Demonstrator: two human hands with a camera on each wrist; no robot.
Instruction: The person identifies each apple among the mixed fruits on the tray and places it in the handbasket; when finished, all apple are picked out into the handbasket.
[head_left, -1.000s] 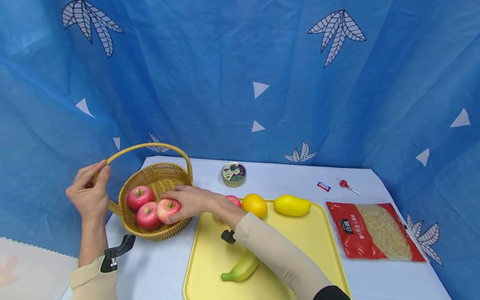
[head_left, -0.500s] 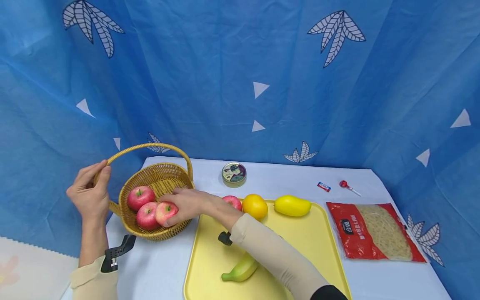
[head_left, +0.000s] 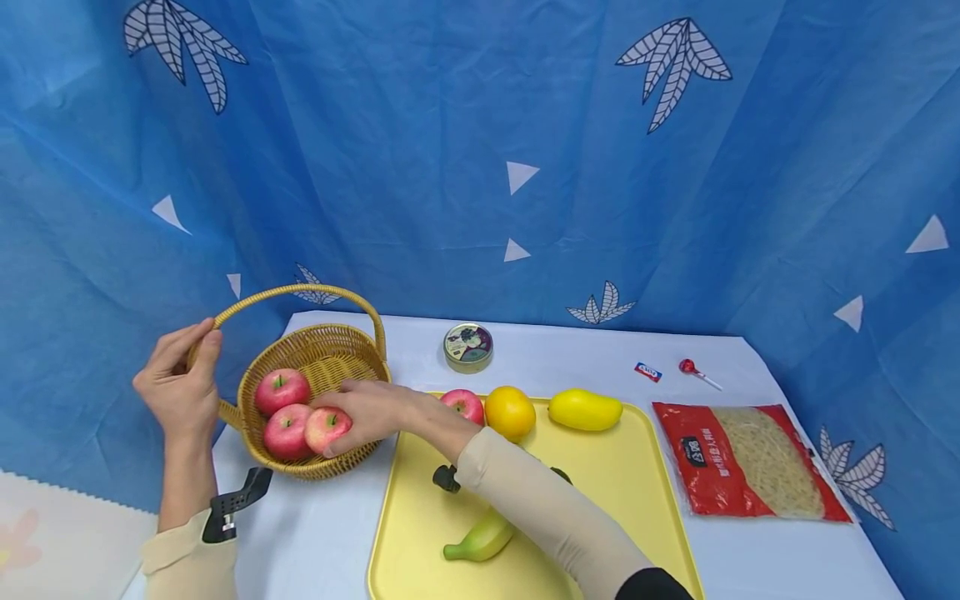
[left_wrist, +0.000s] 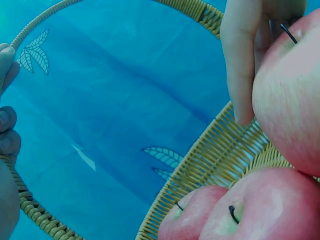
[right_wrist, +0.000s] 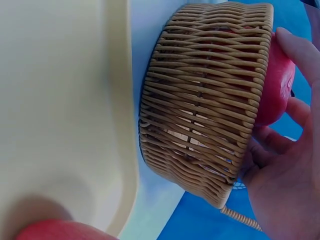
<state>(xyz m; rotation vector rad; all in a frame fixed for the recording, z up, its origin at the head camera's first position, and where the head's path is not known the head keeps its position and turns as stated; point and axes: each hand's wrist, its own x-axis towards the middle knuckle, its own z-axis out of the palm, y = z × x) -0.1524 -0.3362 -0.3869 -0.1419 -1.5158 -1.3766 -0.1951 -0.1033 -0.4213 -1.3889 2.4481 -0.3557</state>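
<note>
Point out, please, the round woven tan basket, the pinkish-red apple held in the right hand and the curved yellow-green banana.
Round woven tan basket (head_left: 330, 364): head view, on its bare inner weave.
Held pinkish-red apple (head_left: 326, 431): head view, on its side below the stem.
Curved yellow-green banana (head_left: 485, 537): head view, on its visible middle.

In the head view, your left hand (head_left: 180, 379) is raised at the left of the frame, fingers curled in and thumb pressed toward them in a grip. Your left forearm (head_left: 186, 492) stands nearly upright beneath it, the wrist bare above the sleeve. Your right forearm (head_left: 555, 517) slants from the lower right up toward the centre-left, where your right hand (head_left: 371, 410) grips with its back upward. In the right wrist view, that hand fills the right side, thumb (right_wrist: 301, 52) above and fingers bent below.
</note>
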